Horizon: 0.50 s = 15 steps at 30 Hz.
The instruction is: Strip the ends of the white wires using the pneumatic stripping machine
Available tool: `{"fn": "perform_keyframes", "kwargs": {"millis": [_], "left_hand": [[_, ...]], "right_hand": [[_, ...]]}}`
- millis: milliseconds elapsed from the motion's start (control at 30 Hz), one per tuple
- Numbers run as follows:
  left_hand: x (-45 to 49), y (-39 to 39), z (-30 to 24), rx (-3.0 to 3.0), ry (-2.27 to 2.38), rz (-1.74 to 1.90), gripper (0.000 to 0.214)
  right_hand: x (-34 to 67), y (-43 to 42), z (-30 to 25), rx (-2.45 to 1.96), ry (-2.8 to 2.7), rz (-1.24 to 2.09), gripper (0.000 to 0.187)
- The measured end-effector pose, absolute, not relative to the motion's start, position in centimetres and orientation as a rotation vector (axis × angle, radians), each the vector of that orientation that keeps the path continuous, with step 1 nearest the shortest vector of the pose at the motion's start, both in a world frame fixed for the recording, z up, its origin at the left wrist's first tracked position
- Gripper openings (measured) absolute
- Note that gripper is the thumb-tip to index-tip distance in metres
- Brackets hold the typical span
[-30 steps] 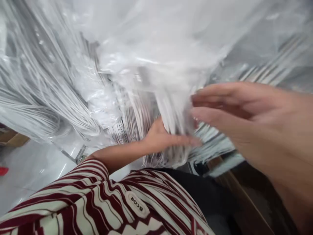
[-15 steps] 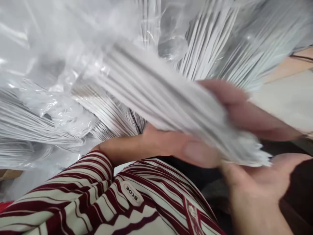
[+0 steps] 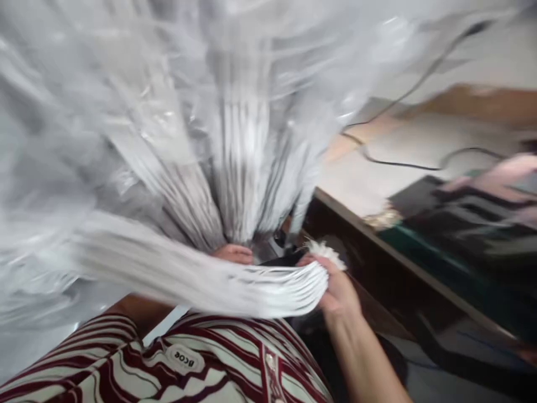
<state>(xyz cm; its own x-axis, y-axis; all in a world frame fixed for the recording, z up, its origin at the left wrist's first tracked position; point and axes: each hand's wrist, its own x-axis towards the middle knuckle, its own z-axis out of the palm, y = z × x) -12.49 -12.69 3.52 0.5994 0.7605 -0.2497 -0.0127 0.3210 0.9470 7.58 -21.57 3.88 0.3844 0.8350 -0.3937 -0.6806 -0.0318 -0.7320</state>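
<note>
My right hand (image 3: 338, 288) is closed round the end of a bundle of thin white strands (image 3: 201, 277) that runs left across my lap. A bigger mass of the same white strands in clear plastic wrap (image 3: 176, 123) fills the upper left. My left hand (image 3: 232, 253) is mostly hidden behind the strands; only a bit of it shows under the hanging mass, so I cannot make out its fingers. My red-and-white striped shirt (image 3: 201, 364) shows at the bottom.
A dark table edge (image 3: 377, 240) runs down to the right. On it lie black cables (image 3: 398, 162), a black and green device (image 3: 461, 224) and a pale surface. Another person's hand (image 3: 499, 170), blurred, shows at the far right.
The camera swung right. My right hand moved down and away from the camera, pulling one bundle of strands out to the right. My left hand slid behind the hanging mass.
</note>
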Motion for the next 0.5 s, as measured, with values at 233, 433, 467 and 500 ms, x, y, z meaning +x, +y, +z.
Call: {"fn": "perform_keyframes", "kwargs": {"millis": [233,433,467,500], "left_hand": [[5.3,-12.6,6.8,0.799,0.274,0.067,0.058],[5.4,-12.9,15.3,0.716,-0.019,0.082,0.04],[5.3,-12.5,16.0,0.724,-0.044,0.076,0.041],[5.5,-12.0,16.4,0.735,-0.055,0.058,0.044]], "right_hand": [[6.4,-26.3,8.1,-1.209,-0.374,1.13,0.017],[6.9,-27.0,13.0,-1.48,-0.863,0.683,0.013],[7.0,-26.5,13.1,-1.456,-0.862,0.676,0.015],[7.2,-25.9,12.9,-1.418,-0.835,0.693,0.016]]}}
